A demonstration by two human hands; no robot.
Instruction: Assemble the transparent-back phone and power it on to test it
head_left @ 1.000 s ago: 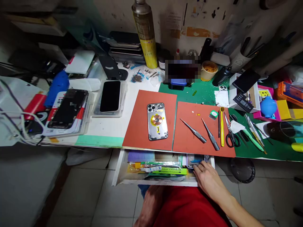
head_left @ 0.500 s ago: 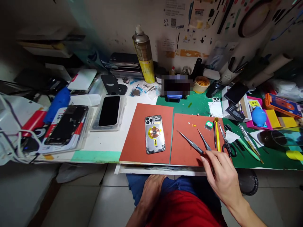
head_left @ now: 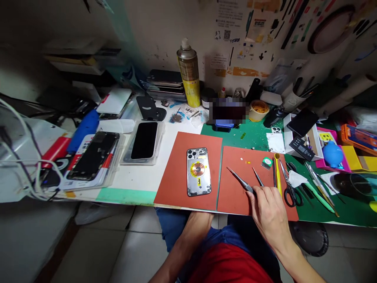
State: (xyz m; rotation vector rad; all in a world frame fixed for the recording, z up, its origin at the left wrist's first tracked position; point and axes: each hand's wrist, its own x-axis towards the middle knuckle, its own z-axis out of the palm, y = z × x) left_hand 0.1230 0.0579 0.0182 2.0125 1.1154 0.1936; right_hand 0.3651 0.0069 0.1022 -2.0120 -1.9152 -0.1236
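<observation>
My right hand is over the front of the right brown mat, its fingers bent and closed round the rear end of grey pointed tweezers. A second slim pointed tool runs out from beneath the same fingers, its rear part hidden. My left hand is below the table's front edge by my lap, with its fingers out of sight. On the left brown mat lies an opened phone back housing, showing a round copper coil and camera rings. Neither hand touches it.
Right of my right hand lie a yellow-handled tool, black scissors and a green-handled tool. A phone on a clear case and a phone screen part lie left. A spray can stands behind.
The view has shifted, so the bench appears further right and lower. My right hand has moved slightly left over the tweezers, its fingers drawn closer. My left hand has slid further under the table edge.
</observation>
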